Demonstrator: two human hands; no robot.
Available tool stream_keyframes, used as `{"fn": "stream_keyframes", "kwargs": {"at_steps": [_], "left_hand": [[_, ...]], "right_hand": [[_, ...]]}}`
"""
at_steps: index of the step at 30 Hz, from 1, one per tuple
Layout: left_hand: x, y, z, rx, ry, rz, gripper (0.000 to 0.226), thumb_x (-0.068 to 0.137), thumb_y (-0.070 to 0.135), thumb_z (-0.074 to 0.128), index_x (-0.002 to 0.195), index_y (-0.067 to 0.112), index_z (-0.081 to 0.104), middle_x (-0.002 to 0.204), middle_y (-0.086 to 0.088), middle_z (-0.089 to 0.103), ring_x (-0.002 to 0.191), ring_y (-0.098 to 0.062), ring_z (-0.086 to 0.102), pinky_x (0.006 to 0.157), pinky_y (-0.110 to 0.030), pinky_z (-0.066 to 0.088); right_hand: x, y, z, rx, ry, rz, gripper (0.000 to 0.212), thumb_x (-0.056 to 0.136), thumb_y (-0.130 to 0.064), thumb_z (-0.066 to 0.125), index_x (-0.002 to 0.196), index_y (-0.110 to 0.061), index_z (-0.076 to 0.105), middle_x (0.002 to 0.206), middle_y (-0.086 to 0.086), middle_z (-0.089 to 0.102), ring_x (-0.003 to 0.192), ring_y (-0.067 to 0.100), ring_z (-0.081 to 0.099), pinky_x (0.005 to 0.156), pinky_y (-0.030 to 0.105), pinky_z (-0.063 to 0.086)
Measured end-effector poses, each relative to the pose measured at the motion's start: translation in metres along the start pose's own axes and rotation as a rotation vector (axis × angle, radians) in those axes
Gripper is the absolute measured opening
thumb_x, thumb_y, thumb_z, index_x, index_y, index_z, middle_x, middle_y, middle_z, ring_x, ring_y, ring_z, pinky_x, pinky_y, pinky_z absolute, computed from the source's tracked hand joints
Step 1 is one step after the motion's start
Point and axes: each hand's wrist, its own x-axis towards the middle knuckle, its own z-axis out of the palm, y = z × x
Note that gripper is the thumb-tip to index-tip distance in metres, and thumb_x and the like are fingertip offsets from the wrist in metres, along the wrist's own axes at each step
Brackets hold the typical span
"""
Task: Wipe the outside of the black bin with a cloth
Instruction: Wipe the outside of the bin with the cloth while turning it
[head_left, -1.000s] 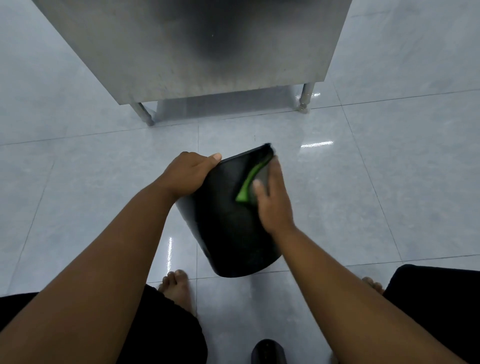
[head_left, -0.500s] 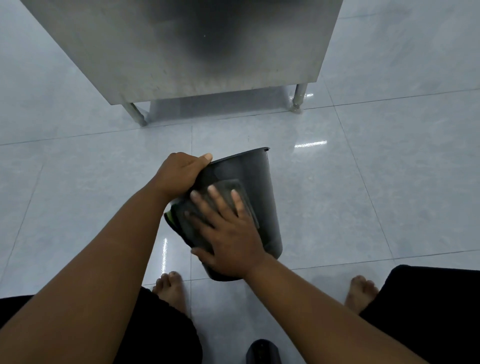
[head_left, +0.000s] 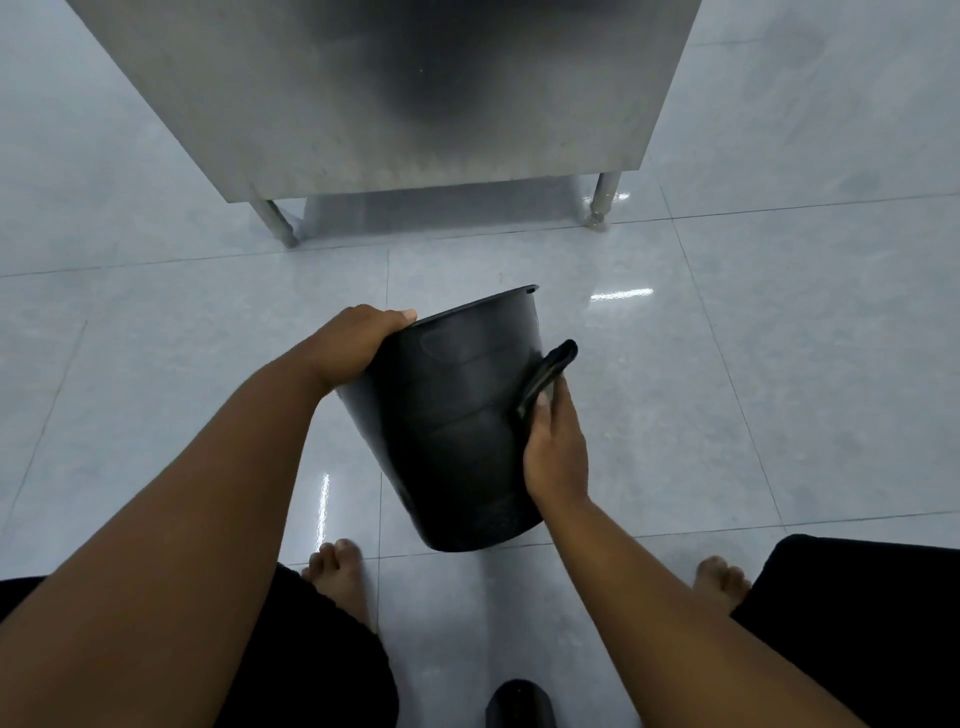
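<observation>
A: Left side first. What is the left hand (head_left: 363, 343) doing?

B: It grips the rim of the black bin (head_left: 447, 415), fingers and thumb clamped round the edge. It is the steadying hand.

A: Bin position?

B: Between the forearms, over the tiled floor (head_left: 753, 374), just ahead of the bare feet. It is tilted, mouth away from the person and base toward them. Whether the base touches the floor, I cannot tell.

A: And the right flank?

B: A dark cloth (head_left: 553, 369) lies bunched against the bin's right wall. The right hand (head_left: 556, 452) holds it there with the thumb pinching the cloth to the plastic. The other fingers are hidden behind it.

A: Step in hand?

B: Wiping the right side of the outer wall, I judge, mid-task. The near face looks dull and streaked.

A: Next move?

B: Probably a firm stroke down toward the base with the cloth flat, while the left hand turns the rim to bring round unwiped wall.
</observation>
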Motion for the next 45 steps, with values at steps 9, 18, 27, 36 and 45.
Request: {"fn": "stream_keyframes", "kwargs": {"at_steps": [9, 18, 27, 36, 45], "left_hand": [[0.007, 0.032, 0.002, 0.351, -0.061, 0.058, 0.063, 0.099, 0.061, 0.03, 0.108, 0.013, 0.07, 0.115, -0.006, 0.066, 0.106, -0.024, 0.059, 0.095, -0.037, 0.042], [0.01, 0.038, 0.013, 0.485, -0.006, 0.174, 0.059, 0.104, 0.047, 0.03, 0.082, -0.002, 0.055, 0.084, -0.016, 0.061, 0.08, -0.03, 0.056, 0.069, -0.033, 0.038], [-0.006, 0.027, 0.014, 0.276, -0.025, 0.211, 0.059, 0.1, 0.046, 0.043, 0.077, -0.008, 0.051, 0.072, -0.019, 0.054, 0.066, -0.02, 0.048, 0.066, -0.032, 0.039], [-0.002, 0.024, 0.016, 0.184, 0.059, 0.23, 0.055, 0.102, 0.037, 0.046, 0.068, -0.006, 0.047, 0.062, -0.005, 0.046, 0.061, -0.016, 0.041, 0.064, -0.03, 0.035], [0.0, 0.023, 0.011, 0.171, 0.017, 0.17, 0.055, 0.103, 0.043, 0.04, 0.077, -0.004, 0.054, 0.073, -0.01, 0.056, 0.066, -0.016, 0.049, 0.066, -0.03, 0.038]], "right_hand": [[-0.056, 0.018, 0.055, -0.839, -0.141, -1.063, 0.063, 0.101, -0.058, 0.043, 0.158, -0.034, 0.033, 0.171, 0.006, 0.013, 0.158, 0.035, 0.003, 0.123, 0.063, 0.011], [-0.04, 0.001, 0.048, -0.81, -0.13, -1.161, 0.067, 0.097, -0.059, 0.049, 0.158, -0.034, 0.033, 0.171, -0.003, 0.013, 0.159, 0.03, 0.003, 0.124, 0.061, 0.004], [0.021, -0.023, 0.002, 0.164, -0.251, 0.294, 0.058, 0.105, -0.064, 0.019, 0.159, -0.042, 0.024, 0.164, 0.005, 0.034, 0.15, 0.033, 0.034, 0.123, 0.05, 0.028], [-0.018, -0.052, 0.043, -0.684, -0.004, -0.641, 0.072, 0.1, -0.059, 0.031, 0.162, -0.028, 0.011, 0.172, 0.005, -0.005, 0.158, 0.038, -0.005, 0.124, 0.058, 0.005], [-0.034, -0.013, 0.042, -0.905, -0.224, -1.269, 0.059, 0.097, -0.054, 0.054, 0.152, -0.034, 0.046, 0.17, -0.004, 0.02, 0.159, 0.03, 0.001, 0.125, 0.061, -0.001]]}}
